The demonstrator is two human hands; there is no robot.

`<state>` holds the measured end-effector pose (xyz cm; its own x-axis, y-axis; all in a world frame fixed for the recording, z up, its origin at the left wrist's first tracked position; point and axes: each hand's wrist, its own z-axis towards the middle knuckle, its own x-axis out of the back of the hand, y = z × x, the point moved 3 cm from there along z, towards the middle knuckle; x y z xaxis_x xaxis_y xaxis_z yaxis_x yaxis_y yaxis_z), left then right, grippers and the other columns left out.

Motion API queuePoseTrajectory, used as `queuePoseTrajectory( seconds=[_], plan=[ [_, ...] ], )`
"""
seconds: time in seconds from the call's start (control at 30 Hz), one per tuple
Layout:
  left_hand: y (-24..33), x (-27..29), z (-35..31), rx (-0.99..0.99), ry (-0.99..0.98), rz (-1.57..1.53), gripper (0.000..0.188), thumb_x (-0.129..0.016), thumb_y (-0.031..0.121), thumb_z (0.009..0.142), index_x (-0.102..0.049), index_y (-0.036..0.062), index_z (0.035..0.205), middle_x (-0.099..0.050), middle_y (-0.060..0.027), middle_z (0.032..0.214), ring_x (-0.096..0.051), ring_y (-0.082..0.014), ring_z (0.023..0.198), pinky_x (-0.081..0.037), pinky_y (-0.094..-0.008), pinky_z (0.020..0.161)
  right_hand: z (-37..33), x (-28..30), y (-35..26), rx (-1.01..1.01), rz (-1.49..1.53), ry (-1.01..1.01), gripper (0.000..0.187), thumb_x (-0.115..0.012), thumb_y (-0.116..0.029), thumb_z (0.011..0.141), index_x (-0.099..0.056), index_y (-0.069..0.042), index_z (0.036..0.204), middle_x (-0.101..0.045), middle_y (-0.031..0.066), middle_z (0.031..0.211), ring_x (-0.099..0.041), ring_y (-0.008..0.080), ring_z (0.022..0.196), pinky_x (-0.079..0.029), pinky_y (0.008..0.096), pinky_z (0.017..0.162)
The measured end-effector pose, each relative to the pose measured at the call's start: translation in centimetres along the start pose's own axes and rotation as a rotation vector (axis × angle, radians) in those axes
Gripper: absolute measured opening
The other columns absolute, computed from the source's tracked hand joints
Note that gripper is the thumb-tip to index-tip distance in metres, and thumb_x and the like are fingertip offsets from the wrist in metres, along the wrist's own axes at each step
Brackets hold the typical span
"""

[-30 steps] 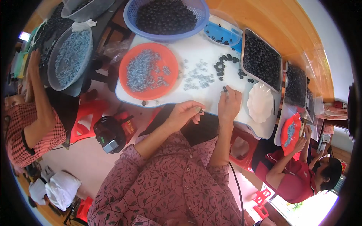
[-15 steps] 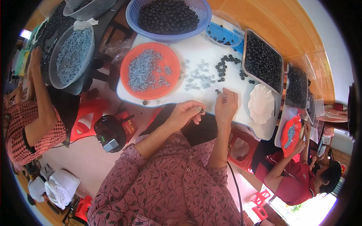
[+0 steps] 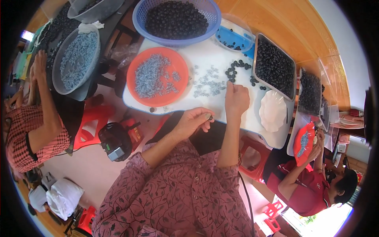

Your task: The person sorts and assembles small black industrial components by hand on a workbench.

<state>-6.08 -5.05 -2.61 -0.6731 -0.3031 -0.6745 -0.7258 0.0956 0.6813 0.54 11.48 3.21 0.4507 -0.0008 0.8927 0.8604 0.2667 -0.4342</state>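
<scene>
My left hand [image 3: 195,123] is held just off the table's front edge, pinching a small round black piece [image 3: 210,117] between thumb and fingers. Farther forward, my right hand [image 3: 237,98] reaches over the white table [image 3: 185,106] with its fingertips pinched together. Those tips are beside the scattered small silvery metal pieces [image 3: 209,87] and a loose group of round black pieces [image 3: 232,75]. Whatever they grip is too small to make out. To the left, a red plate [image 3: 179,59] carries a heap of the same silvery pieces [image 3: 150,75].
A blue basket [image 3: 136,19] of black pieces stands at the back, beside a clear tub [image 3: 252,36]. On the right are a metal tray [image 3: 256,75] of black pieces and a white scalloped dish [image 3: 273,111]. Co-workers sit on both sides.
My right hand has moved forward over the table to the small pieces, its fingers now closer together. My left hand keeps its place with the black piece.
</scene>
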Motion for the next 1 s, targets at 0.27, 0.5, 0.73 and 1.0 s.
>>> queuePoseTrajectory(
  seconds=[0.27,0.5,0.73,1.0],
  plan=[
    [0.0,0.1,-0.1,0.004,0.004,0.005,0.022,-0.051,0.014,0.099,-0.062,0.0005,0.113,-0.066,-0.0059,0.095,-0.060,-0.0080,0.071,-0.054,-0.0234,0.063,0.4,-0.4,-0.5,-0.090,-0.042,-0.071,0.030,-0.064,-0.034,0.085,-0.072,-0.006,0.086,-0.066,0.0144,0.091,-0.065,0.0335,0.084,-0.050,0.0432,0.076],
    [0.4,0.4,-0.2,0.035,0.031,-0.121,0.022,-0.054,0.013,0.098,-0.062,0.0002,0.114,-0.066,-0.0069,0.094,-0.061,-0.0090,0.070,-0.054,-0.0244,0.063,-1.3,-0.1,1.7,0.175,0.220,0.087,0.015,-0.069,-0.016,0.082,-0.067,-0.003,0.090,-0.064,0.0078,0.082,-0.062,0.0223,0.066,-0.049,0.0356,0.062],
    [0.6,0.3,0.0,0.029,0.002,-0.362,0.024,-0.056,0.013,0.096,-0.061,-0.0015,0.115,-0.066,-0.0093,0.093,-0.061,-0.0111,0.072,-0.052,-0.0248,0.064,-6.1,2.0,2.3,-0.167,1.097,-0.288,0.010,-0.067,-0.005,0.087,-0.064,0.001,0.094,-0.066,0.0059,0.081,-0.056,0.0062,0.065,-0.040,0.0183,0.052],
    [0.7,-0.5,0.2,0.024,0.030,-0.405,0.024,-0.055,0.010,0.096,-0.060,-0.0039,0.115,-0.066,-0.0108,0.095,-0.061,-0.0114,0.074,-0.052,-0.0233,0.064,-8.8,0.7,3.8,-0.142,1.408,-0.476,0.020,-0.066,-0.002,0.088,-0.064,0.002,0.107,-0.069,0.0096,0.096,-0.059,0.0087,0.070,-0.043,0.0196,0.058]
  ],
)
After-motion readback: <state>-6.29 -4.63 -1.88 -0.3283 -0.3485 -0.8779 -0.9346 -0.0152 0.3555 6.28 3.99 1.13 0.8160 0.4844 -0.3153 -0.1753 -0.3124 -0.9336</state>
